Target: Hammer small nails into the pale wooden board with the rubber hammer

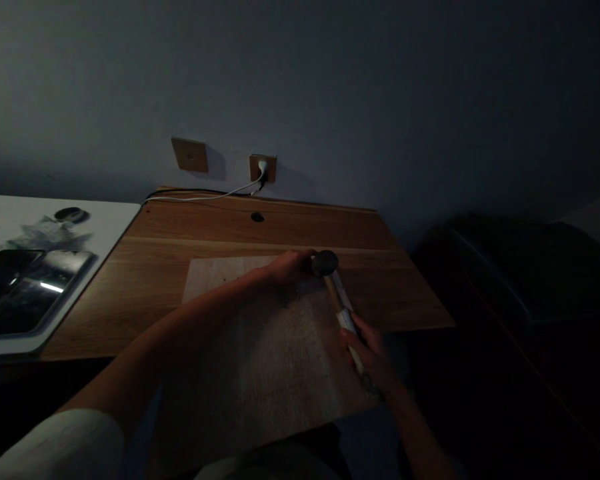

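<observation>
Dim light falls over a wooden desk [190, 253] set against a bare wall, with two wall sockets at about twelve o'clock from the work, one [263, 168] carrying a white plug and cable [200, 197] that trails off toward nine o'clock. A pale board [260, 360] lies on the desk and juts out over its near edge toward the person. The right hand [367, 350], at about four o'clock on the board, is wrapped closed around the lower part of a hammer's wooden handle [341, 313]; the dark hammer head [325, 263] sits at the board's far edge, around one o'clock. The left hand [289, 266] reaches across to that same spot, fingers curled and touching or just beside the hammer head; whether it pinches something small there I cannot tell, as the light is too poor. A judgement on doing this well: the fingers lie very close to the striking face, so light, short taps with the head brought down square would be safest, and the overhanging board would want steadying so it does not tip. Off at nine o'clock, on a white table [115, 220] just beside the desk, rest a dark glossy tablet-like slab [25, 290], some crumpled wrapping [47, 235] and a small dark round object [71, 215].
</observation>
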